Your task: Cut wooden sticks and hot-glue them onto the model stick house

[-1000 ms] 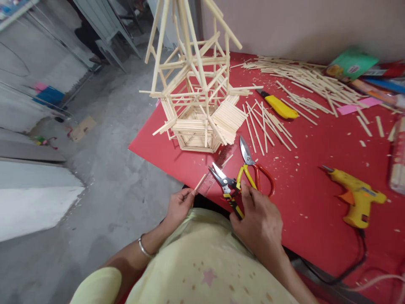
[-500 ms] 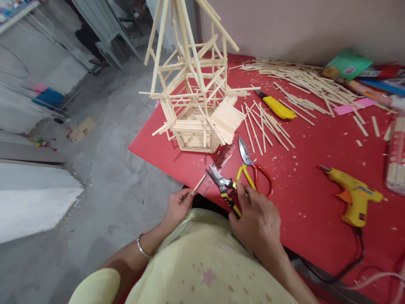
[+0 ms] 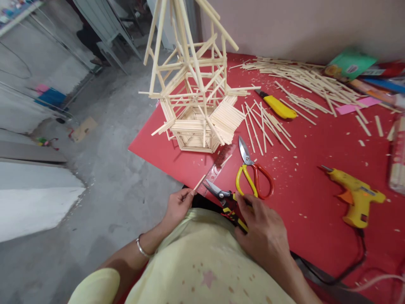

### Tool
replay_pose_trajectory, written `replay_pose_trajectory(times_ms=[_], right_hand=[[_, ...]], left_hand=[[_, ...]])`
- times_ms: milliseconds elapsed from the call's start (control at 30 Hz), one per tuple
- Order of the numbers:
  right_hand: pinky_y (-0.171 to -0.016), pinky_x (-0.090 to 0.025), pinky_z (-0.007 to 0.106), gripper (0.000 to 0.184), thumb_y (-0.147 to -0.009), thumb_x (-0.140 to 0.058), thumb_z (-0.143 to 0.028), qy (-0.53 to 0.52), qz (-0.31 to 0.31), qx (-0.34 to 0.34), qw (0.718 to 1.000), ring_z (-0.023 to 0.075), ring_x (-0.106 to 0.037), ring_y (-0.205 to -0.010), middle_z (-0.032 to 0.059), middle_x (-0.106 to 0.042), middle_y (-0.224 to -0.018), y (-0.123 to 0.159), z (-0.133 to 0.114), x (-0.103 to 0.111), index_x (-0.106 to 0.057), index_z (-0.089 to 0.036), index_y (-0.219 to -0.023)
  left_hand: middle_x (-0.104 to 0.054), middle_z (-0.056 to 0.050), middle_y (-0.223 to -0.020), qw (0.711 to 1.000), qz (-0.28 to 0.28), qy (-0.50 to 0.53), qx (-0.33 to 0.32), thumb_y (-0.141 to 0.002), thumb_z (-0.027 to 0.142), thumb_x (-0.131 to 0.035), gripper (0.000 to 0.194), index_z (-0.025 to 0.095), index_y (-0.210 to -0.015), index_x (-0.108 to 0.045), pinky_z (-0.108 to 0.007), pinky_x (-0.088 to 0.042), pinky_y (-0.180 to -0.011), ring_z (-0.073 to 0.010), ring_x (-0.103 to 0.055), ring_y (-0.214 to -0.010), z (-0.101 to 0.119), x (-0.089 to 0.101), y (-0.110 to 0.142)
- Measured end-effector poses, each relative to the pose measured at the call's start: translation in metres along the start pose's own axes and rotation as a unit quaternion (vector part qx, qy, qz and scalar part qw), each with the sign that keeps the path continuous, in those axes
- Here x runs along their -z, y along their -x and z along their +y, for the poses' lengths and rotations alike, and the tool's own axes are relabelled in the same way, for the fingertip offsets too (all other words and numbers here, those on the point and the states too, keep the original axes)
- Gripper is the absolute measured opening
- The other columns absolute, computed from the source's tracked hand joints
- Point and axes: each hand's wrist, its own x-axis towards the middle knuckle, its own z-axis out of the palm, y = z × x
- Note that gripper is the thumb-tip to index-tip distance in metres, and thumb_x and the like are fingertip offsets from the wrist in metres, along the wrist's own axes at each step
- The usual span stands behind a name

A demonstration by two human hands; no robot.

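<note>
My left hand [image 3: 179,207] pinches the near end of a short wooden stick [image 3: 199,183] at the front edge of the red table [image 3: 310,190]. My right hand [image 3: 261,230] grips the black-and-yellow handles of metal snips [image 3: 221,196], whose blades are open and point left toward the stick. A clear ruler [image 3: 218,169] lies under the snips. Red-and-yellow scissors [image 3: 251,173] lie just beyond my right hand. A tall house model [image 3: 196,97] built of sticks stands at the table's left corner.
A yellow glue gun [image 3: 356,194] with a black cord lies at the right. A yellow utility knife [image 3: 278,106] and heaps of loose sticks [image 3: 303,82] lie farther back. Packets and coloured papers [image 3: 354,65] line the wall. Bare concrete floor [image 3: 104,169] drops off to the left.
My right hand has pulled the snips nearer and to the left, off the scissors. The blades now point at the stick in my left hand, which has stayed put.
</note>
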Motion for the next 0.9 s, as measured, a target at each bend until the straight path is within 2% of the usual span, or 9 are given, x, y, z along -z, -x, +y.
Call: replay_pose_trajectory(times_ms=[167, 467, 733, 900], right_hand=[[-0.08, -0.047, 0.039, 0.069, -0.073, -0.06, -0.025, -0.007, 0.01, 0.0, 1.0, 0.0276, -0.057, -0.103, 0.0132, -0.057, -0.125, -0.0009, -0.0031, -0.0019, -0.051, -0.017, -0.142], [-0.081, -0.048, 0.04, 0.066, -0.072, -0.062, -0.024, -0.017, -0.009, 0.002, 1.0, 0.0284, -0.055, -0.104, 0.0138, -0.056, -0.124, -0.0062, -0.0061, -0.0028, -0.055, -0.016, -0.138], [-0.08, -0.049, 0.04, 0.068, -0.075, -0.061, -0.026, -0.011, 0.01, -0.001, 1.0, 0.0282, -0.056, -0.103, 0.0142, -0.055, -0.125, 0.0014, -0.0027, -0.0035, -0.051, -0.017, -0.141], [-0.083, -0.049, 0.039, 0.067, -0.075, -0.061, -0.023, -0.006, -0.004, -0.002, 1.0, 0.0277, -0.056, -0.103, 0.0142, -0.057, -0.123, 0.0035, -0.0005, 0.0006, -0.051, -0.017, -0.141]], left_hand=[[-0.046, 0.004, -0.051, 1.0, -0.002, -0.011, -0.001, -0.085, 0.054, -0.059, 0.042, 0.014, -0.08, -0.071, -0.022, -0.028, -0.048, -0.0096, -0.039, -0.048, 0.0027, 0.0008, 0.0009], [-0.047, 0.004, -0.052, 1.0, -0.002, -0.015, -0.004, -0.085, 0.054, -0.059, 0.042, 0.014, -0.078, -0.07, -0.022, -0.029, -0.048, -0.0099, -0.039, -0.049, 0.0055, 0.0009, 0.0015], [-0.046, 0.004, -0.052, 1.0, 0.006, -0.025, 0.0, -0.084, 0.054, -0.059, 0.042, 0.014, -0.076, -0.07, -0.023, -0.028, -0.049, -0.0103, -0.038, -0.049, 0.0083, 0.0001, 0.0015], [-0.045, 0.004, -0.052, 1.0, 0.002, -0.022, -0.008, -0.085, 0.054, -0.058, 0.043, 0.014, -0.08, -0.071, -0.022, -0.028, -0.049, -0.0103, -0.038, -0.05, 0.004, 0.0004, 0.0013]])
